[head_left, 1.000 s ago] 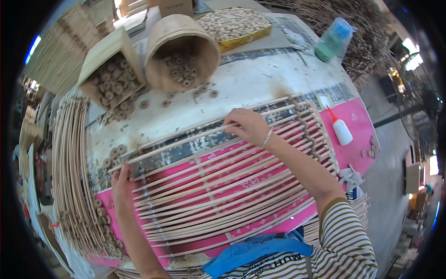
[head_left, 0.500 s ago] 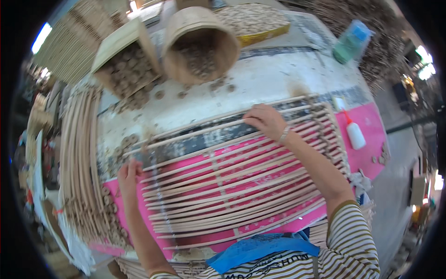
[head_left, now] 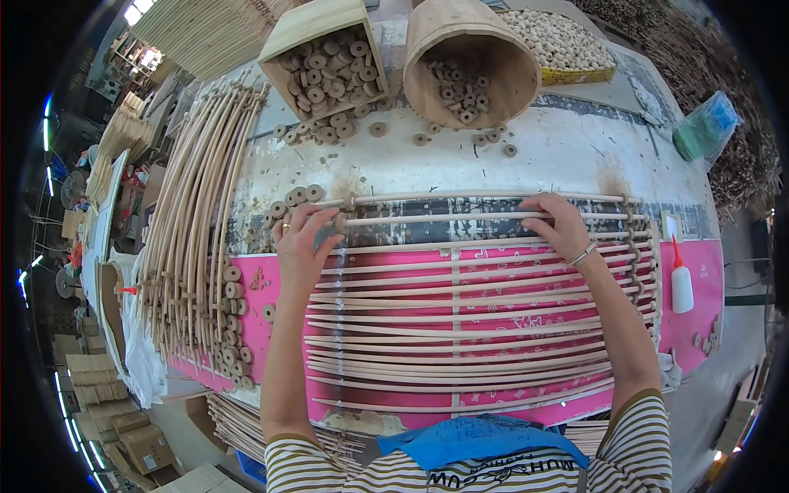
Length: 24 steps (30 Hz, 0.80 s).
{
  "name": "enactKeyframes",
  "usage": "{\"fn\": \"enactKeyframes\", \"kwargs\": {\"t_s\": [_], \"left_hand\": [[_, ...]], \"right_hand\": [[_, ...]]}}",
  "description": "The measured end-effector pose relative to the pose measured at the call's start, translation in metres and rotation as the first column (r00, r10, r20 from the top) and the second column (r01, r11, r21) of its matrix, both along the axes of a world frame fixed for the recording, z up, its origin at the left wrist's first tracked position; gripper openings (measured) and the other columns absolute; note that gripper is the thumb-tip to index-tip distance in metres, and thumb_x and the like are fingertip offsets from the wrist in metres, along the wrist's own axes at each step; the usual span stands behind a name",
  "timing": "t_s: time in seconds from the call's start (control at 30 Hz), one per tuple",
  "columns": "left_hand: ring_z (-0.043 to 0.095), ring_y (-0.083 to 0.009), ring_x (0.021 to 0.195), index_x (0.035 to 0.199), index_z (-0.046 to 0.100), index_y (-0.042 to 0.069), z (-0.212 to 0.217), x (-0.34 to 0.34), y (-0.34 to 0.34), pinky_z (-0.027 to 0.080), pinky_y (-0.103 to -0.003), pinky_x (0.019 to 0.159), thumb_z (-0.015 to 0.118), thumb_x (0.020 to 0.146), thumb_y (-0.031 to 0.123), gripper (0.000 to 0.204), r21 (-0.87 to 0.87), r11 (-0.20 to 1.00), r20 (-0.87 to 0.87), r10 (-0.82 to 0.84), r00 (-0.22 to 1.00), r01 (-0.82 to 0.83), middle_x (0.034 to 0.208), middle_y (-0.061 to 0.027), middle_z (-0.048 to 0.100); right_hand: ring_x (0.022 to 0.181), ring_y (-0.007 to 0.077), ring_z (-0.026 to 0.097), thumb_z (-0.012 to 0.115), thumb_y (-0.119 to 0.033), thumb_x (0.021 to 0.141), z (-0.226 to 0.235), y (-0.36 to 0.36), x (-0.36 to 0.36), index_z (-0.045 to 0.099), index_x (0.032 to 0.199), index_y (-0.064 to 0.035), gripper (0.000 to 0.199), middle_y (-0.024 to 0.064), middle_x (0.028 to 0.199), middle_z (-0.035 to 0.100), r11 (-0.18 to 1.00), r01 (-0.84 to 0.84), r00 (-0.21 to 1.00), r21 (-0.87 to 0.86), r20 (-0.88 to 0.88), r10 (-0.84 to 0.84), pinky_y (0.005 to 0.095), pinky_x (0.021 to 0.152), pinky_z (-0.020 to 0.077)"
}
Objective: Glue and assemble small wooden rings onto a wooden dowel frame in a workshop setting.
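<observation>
Your left hand [head_left: 302,241] sits at the near-left end of the rod frame [head_left: 477,312], fingers curled down on the end of the second pale rod [head_left: 444,218], right by a small wooden ring [head_left: 339,220] threaded there. Whether the fingertips actually pinch that ring, you can't tell from here. Your right hand [head_left: 563,227] lies further along the same rod, palm down, fingers spread narrow and pressing it flat, a thin bracelet at the wrist.

The frame itself lies across the pink mat [head_left: 697,329] and the grey-white table [head_left: 559,156], a long row of curved rods running left to right, crossed by an upright rod in the middle and a beaded rod at the right edge.

Look around you: a little cluster of loose rings [head_left: 294,200] lies just beyond your left hand. Further up, a square wooden box [head_left: 325,57] full of rings stands tipped toward you, and beside it a round wooden tub [head_left: 468,57] with more, some spilled on the table between. Behind that, a yellow tray of beads [head_left: 567,49]. To your left a thick bundle of bent rods [head_left: 193,222] runs down the table edge, with rings stacked at its lower end. On the right, a white glue bottle [head_left: 681,283] with a red tip stands on the mat, well apart from your right hand, and a green plastic bottle [head_left: 705,127] lies at the far corner.
</observation>
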<state>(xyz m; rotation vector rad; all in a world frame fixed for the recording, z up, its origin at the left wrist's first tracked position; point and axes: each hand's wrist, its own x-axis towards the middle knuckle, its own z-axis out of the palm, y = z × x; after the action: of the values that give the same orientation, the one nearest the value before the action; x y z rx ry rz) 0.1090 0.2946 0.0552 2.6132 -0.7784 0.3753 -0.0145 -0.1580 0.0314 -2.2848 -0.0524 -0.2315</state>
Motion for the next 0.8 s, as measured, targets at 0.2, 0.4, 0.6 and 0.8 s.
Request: {"fn": "enactKeyframes", "kwargs": {"t_s": [0.2, 0.4, 0.6, 0.8], "left_hand": [[0.061, -0.0253, 0.116, 0.121, 0.074, 0.018, -0.008, 0.008, -0.007, 0.035, -0.047, 0.11, 0.087, 0.079, 0.021, 0.044, 0.032, 1.0, 0.012, 0.0, 1.0, 0.0, 0.122, -0.0031, 0.065], [0.06, -0.0267, 0.115, 0.119, 0.073, 0.017, -0.018, 0.011, -0.012, 0.036, -0.047, 0.108, 0.088, 0.077, 0.021, 0.045, 0.049, 0.998, 0.051, 0.022, 0.998, -0.025, 0.116, -0.0028, 0.064], [0.06, -0.0278, 0.115, 0.121, 0.071, 0.015, -0.016, 0.007, -0.022, 0.039, -0.047, 0.103, 0.087, 0.077, 0.02, 0.046, 0.037, 0.999, 0.063, 0.037, 0.997, -0.039, 0.116, -0.0034, 0.064], [0.062, -0.0307, 0.117, 0.131, 0.068, 0.014, -0.028, 0.059, 0.031, 0.044, -0.05, 0.099, 0.079, 0.088, 0.014, 0.044, -0.23, 0.965, -0.075, 0.11, 0.991, -0.125, 0.127, -0.0059, 0.067]], "right_hand": [[0.086, 0.026, 0.066, 0.078, -0.014, 0.09, -0.001, -0.002, 0.003, 0.071, 0.096, -0.0036, 0.014, 0.0079, 0.093, 0.067, 0.999, 0.013, 1.0, -0.052, -0.008, -0.014, 0.0364, 0.078, 0.0544], [0.093, 0.0261, 0.059, 0.078, -0.021, 0.089, 0.0, -0.001, 0.011, 0.075, 0.094, -0.0105, 0.012, 0.0037, 0.091, 0.062, 0.927, 0.003, 0.981, -0.376, 0.181, 0.07, 0.0406, 0.082, 0.046], [0.092, 0.0247, 0.059, 0.076, -0.024, 0.09, -0.002, 0.001, 0.014, 0.076, 0.093, -0.0116, 0.013, 0.0035, 0.092, 0.061, 0.879, 0.045, 0.975, -0.474, 0.212, 0.064, 0.0399, 0.082, 0.0439], [0.093, 0.0248, 0.059, 0.076, -0.024, 0.09, 0.003, 0.005, 0.012, 0.076, 0.095, -0.0109, 0.014, 0.0038, 0.092, 0.061, 0.879, 0.057, 0.975, -0.473, 0.216, 0.053, 0.0394, 0.083, 0.044]]}}
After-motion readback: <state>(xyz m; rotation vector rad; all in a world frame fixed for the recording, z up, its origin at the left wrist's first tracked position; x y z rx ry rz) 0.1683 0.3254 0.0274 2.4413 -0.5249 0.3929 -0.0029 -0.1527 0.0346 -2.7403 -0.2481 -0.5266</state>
